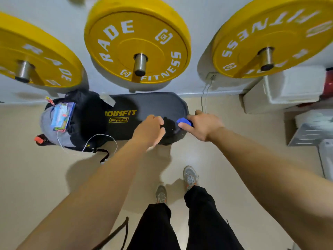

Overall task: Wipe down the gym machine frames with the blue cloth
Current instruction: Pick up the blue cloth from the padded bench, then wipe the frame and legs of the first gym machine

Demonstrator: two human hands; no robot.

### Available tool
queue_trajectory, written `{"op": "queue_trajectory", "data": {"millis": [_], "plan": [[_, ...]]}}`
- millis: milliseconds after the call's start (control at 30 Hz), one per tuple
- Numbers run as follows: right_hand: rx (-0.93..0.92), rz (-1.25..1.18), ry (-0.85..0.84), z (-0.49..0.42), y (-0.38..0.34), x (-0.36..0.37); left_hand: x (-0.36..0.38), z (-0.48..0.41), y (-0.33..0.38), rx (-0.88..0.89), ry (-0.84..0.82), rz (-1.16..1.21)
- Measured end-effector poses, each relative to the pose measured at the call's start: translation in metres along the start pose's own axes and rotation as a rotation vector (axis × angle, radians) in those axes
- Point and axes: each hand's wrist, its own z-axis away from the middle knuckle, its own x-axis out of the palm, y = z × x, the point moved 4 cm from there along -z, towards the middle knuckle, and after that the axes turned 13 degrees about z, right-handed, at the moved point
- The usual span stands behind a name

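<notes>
In the head view, one blue cloth [184, 122] is seen bunched in the grip of the right hand [202, 125] at the end of one black padded bench [153, 105]. The left hand [149, 129] is curled over the pad near the cloth; whether anything is held cannot be told. Three yellow plates [153, 56] are hung on the wall, and one backpack [86, 114] is laid on the bench.

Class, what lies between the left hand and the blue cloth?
Only bare black pad separates the left hand from the cloth, in the head view.
</notes>
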Motion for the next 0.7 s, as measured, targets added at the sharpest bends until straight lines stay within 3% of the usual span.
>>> {"op": "queue_trajectory", "data": {"millis": [167, 367, 700], "plan": [[0.186, -0.067, 0.054, 0.105, 0.019, -0.054, -0.032, 0.053, 0.072, 0.160, -0.067, -0.119], [0.380, -0.166, 0.106, 0.222, 0.039, -0.069, -0.041, 0.096, 0.162, 0.356, -0.165, -0.281], [0.663, -0.272, 0.217, 0.399, 0.100, -0.037, 0.040, 0.184, 0.309, 0.643, -0.263, -0.445]]}}
